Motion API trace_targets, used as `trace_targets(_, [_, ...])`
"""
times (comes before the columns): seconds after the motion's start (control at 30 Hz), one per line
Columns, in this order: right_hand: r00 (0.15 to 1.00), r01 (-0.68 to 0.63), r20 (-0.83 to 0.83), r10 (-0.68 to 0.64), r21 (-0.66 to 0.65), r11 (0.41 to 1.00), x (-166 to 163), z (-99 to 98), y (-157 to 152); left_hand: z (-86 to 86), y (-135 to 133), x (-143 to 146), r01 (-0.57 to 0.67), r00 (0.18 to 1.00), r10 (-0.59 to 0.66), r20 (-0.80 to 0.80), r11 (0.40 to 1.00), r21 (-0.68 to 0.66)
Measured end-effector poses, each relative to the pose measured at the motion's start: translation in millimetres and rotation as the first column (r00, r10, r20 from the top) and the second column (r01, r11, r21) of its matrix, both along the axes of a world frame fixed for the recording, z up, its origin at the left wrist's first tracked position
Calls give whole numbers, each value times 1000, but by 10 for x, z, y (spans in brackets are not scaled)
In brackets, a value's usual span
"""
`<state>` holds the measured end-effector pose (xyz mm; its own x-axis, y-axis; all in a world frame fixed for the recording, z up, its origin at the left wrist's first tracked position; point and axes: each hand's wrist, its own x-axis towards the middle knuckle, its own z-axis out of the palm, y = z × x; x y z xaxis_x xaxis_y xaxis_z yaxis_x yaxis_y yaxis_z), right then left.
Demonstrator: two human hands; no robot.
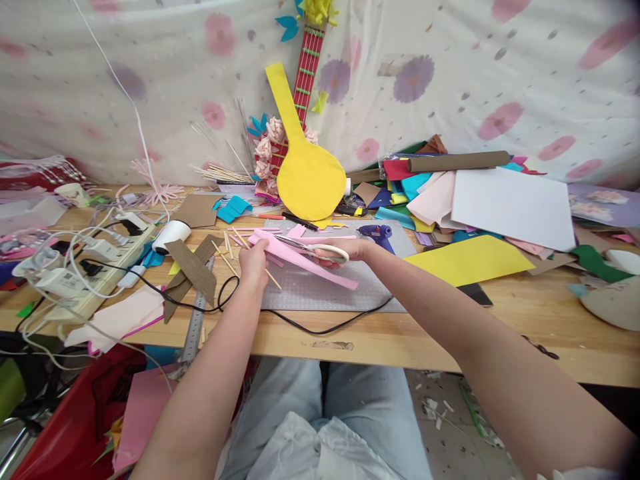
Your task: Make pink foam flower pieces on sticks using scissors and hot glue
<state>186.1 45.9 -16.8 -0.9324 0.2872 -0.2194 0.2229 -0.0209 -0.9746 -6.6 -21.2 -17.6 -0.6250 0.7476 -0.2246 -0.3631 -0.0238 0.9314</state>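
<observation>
My left hand pinches one end of a pink felt strip above the cutting mat. In my right hand are scissors with white handles, their blades pointing left and lying along the upper side of the strip. The long end of the strip hangs down to the right, below the scissors. More narrow pink pieces and thin wooden sticks lie around my left hand. Just beyond my right hand sits a blue glue gun. My fingertips on the strip are partly hidden.
A grey cutting mat lies under my hands, crossed by a black cable. A yellow banjo-shaped felt piece leans at the back. Power strip and cords crowd the left; felt sheets pile up at right.
</observation>
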Motion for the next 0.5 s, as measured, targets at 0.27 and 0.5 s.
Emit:
trace_targets(0.27, [990, -136, -28, 139, 77, 988, -104, -9, 11, -23, -87, 60, 109, 992, -115, 41, 986, 125])
trace_targets(0.5, [987, -152, -34, 158, 143, 978, -228, 46, 40, -46, -132, 28, 165, 985, -170, 12, 969, 184])
